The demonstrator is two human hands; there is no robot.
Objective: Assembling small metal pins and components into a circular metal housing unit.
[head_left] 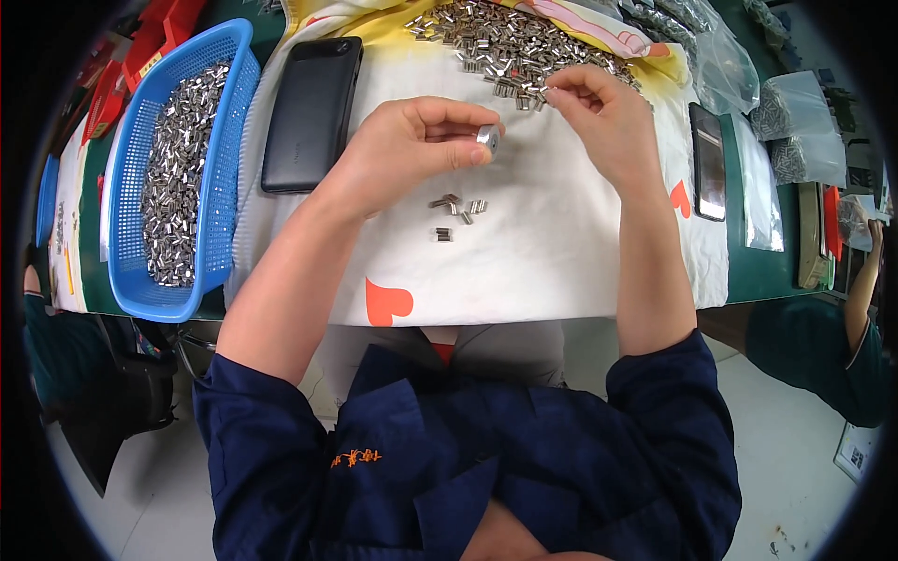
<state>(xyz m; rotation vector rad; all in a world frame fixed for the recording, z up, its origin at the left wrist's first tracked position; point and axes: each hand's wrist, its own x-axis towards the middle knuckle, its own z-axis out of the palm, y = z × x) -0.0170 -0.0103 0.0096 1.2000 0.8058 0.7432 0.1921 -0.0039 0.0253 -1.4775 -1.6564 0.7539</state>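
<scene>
Steel-grey, a small shiny metal block (487, 138) sits pinched between the thumb and fingertips of the left hand (412, 140), above the middle of the white cloth with orange hearts (552, 252) that covers the table. The right hand (603, 117) hovers at the near edge of the big heap of small silvery metal sleeves (505, 42) by the cloth's far edge; its thumb and forefinger are closed together at the tips, but whether a sleeve lies between them cannot be told. Just below the left hand's fingers, a small cluster of loose metal sleeves (456, 210) lies on the cloth's middle. Toward the cloth's far left corner lies a black flat phone-like slab (311, 112), face up. Left of it stands a blue plastic mesh basket (220, 178) filled with more silvery sleeves. Another dark phone (709, 161) lies at the cloth's right edge, with clear plastic bags of parts (795, 131) beyond it.
</scene>
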